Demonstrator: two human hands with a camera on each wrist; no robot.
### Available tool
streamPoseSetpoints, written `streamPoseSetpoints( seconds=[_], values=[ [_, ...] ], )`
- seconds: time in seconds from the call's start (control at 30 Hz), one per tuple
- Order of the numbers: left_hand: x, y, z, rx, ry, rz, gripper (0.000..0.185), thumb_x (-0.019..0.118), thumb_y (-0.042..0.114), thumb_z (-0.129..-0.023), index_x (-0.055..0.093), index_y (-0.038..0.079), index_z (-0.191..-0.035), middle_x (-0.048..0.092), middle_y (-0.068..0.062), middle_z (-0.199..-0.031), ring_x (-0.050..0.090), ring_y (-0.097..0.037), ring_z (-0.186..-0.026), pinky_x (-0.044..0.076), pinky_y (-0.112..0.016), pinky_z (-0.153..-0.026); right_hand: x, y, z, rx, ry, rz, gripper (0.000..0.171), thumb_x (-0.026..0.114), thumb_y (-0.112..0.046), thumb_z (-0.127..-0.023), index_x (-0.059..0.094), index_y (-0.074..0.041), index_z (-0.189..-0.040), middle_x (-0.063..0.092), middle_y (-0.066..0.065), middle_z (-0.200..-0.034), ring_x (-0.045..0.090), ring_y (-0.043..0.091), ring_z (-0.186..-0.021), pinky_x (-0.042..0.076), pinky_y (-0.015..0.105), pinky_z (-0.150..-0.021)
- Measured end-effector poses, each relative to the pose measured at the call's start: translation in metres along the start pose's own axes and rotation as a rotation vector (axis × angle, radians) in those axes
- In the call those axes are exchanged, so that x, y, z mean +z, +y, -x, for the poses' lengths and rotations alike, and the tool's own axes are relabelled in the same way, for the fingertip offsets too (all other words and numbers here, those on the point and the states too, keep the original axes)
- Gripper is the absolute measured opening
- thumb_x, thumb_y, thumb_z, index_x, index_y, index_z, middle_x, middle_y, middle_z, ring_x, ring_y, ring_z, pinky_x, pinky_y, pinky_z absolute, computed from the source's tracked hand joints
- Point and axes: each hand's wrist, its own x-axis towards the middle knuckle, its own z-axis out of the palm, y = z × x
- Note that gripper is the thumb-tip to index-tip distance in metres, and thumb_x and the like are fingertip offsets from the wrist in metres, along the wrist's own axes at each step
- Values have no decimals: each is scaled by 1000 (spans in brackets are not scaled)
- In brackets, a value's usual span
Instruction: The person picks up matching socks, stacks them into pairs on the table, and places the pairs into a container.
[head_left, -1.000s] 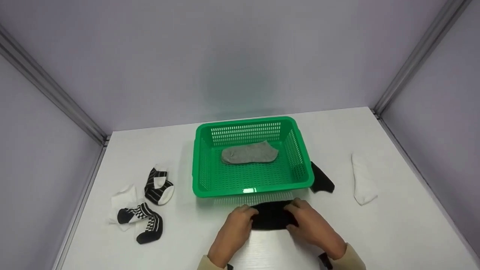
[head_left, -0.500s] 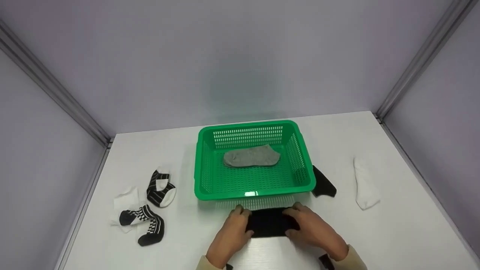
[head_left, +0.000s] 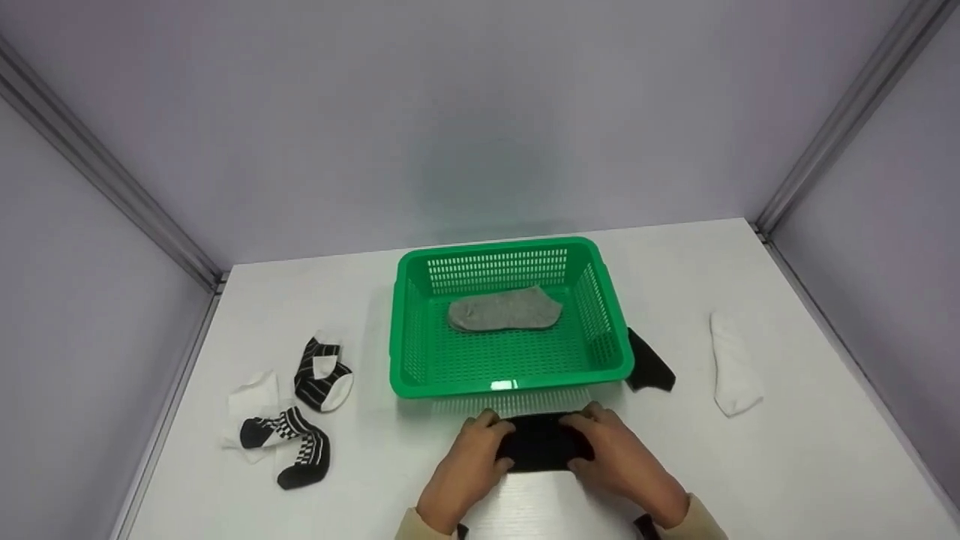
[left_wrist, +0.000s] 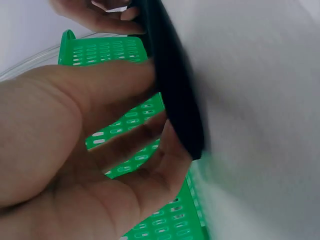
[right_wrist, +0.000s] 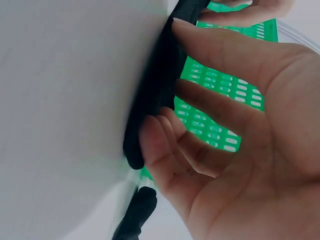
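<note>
Sock, black and folded into a short flat bundle, lies on the white counter just in front of the green basket, and you have 1 hand at each end of it. Your left hand takes the left end, its fingers pressing on the top face and the thumb curling in under the edge. Your right hand takes the right end the same way, fingers on top and thumb tucked at the lower edge, so both hands are clamped on the cloth.

It looks light, soft and limp, so it will likely sag or unfold if you lift it by 1 end alone. Take it at both ends, pinching through all the layers. It will not break and the knit should not slip.

Inside the basket lies 1 grey sock. Just beside the basket's right corner sits another black sock, and well apart to the right a white sock. Far to the left lie striped black-and-white socks, with a white one partly under them.
</note>
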Motion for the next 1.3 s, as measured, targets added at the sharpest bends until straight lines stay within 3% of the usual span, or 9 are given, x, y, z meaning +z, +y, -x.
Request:
streamPoseSetpoints(
  seconds=[0.23,0.4,0.53,0.67,0.77,0.93,1.17,1.3],
  values=[
    [-6,-3,2,-146,-69,87,68,93,12,-77,64,1,-138,59,-17,-132,58,-33,-111,56,-49,-98,1,-3,-3,28,-50,-26,58,87,-11,-82,66,-4,-135,58,6,-120,56,19,-110,54,48,-97],
    [-9,-6,5,-187,-89,131,77,95,25,-78,61,1,-143,52,-22,-147,56,-40,-130,51,-53,-110,0,-3,-2,11,-79,-8,64,90,-17,-81,64,-5,-138,58,5,-121,55,18,-110,54,47,-98],
    [-9,-8,7,-158,-49,104,65,87,31,-87,64,3,-140,55,-21,-145,59,-38,-130,51,-52,-110,-3,-3,-1,-3,-110,-24,62,88,-27,-84,65,-5,-138,59,5,-122,56,17,-108,55,47,-98],
    [-7,-11,9,-155,-36,59,60,89,24,-84,68,4,-136,60,-19,-131,64,-34,-115,55,-50,-101,-5,-2,-1,-8,-123,-40,58,86,-28,-87,67,-4,-136,60,6,-122,59,16,-108,56,47,-98],
    [-6,-14,10,-163,-40,54,64,92,22,-81,67,5,-137,59,-18,-130,61,-32,-113,55,-49,-99,-5,0,-1,-33,-85,-44,52,84,-23,-89,68,-1,-133,63,6,-119,59,13,-100,57,38,-89],
    [-7,-17,13,-116,-4,-29,61,91,26,-81,69,8,-135,60,-14,-124,54,-27,-112,56,-44,-92,-5,4,-5,-87,-19,-83,45,83,-14,-89,69,5,-128,66,7,-111,57,9,-87,52,26,-75],
    [-5,-19,18,-19,67,-99,48,88,24,-86,71,12,-129,61,-9,-117,53,-22,-109,55,-38,-92,-1,5,-5,-110,12,-86,37,84,-10,-87,72,-1,-120,68,4,-108,62,13,-91,55,29,-76],
    [-4,-19,20,-1,46,-86,42,86,20,-87,72,14,-127,63,-5,-113,56,-18,-105,56,-34,-88,3,4,-5,-104,2,-36,38,84,-12,-86,72,-3,-121,66,0,-111,60,10,-95,56,32,-82]
  ],
)
